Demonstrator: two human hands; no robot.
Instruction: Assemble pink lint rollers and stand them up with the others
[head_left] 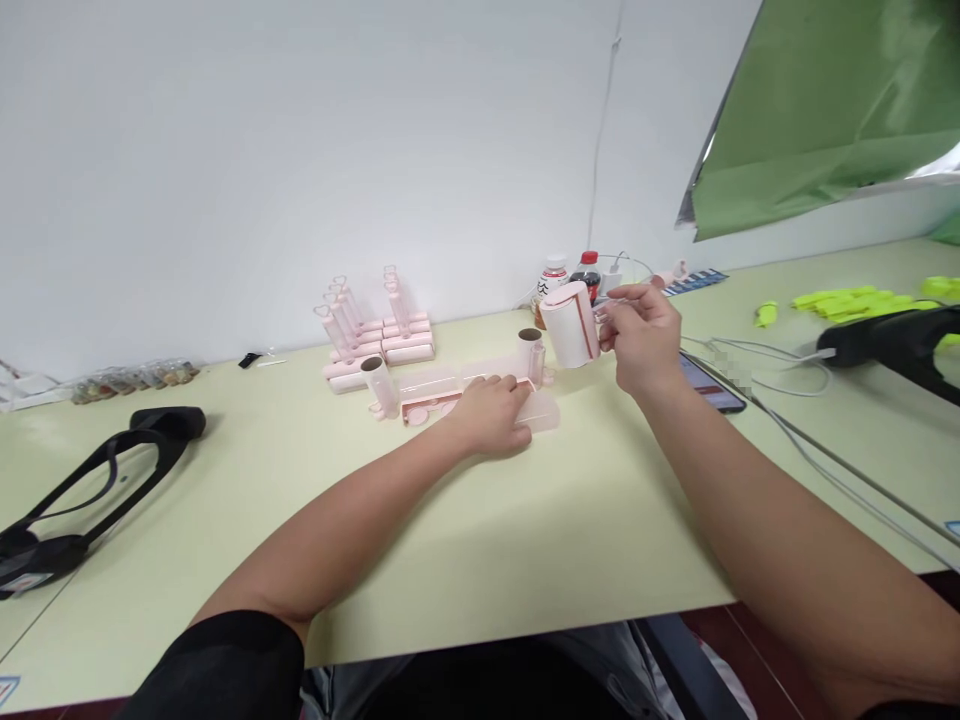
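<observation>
My left hand (491,415) lies palm down over a shallow pink tray (431,408), with its fingers spread across it; small round pink pieces show in the tray's left part. Clear pinkish plastic (541,412) sticks out beside that hand. At the tray's two ends stand pink tubes with brown cardboard cores, a left tube (381,388) and a right tube (531,355). My right hand (643,335) is closed in a pinch at the right edge of a pale pink-white roll (568,328) with a reddish-brown strip. Whether the roll touches the table cannot be made out.
Several pink boxes (409,345) with upright heart-topped handles stand by the wall. Behind the roll are two bottles, one a red-capped bottle (588,272). A phone (712,385) and white cables lie right. Black frame-like gear (112,480) lies left; yellow-green pieces (855,302) lie far right.
</observation>
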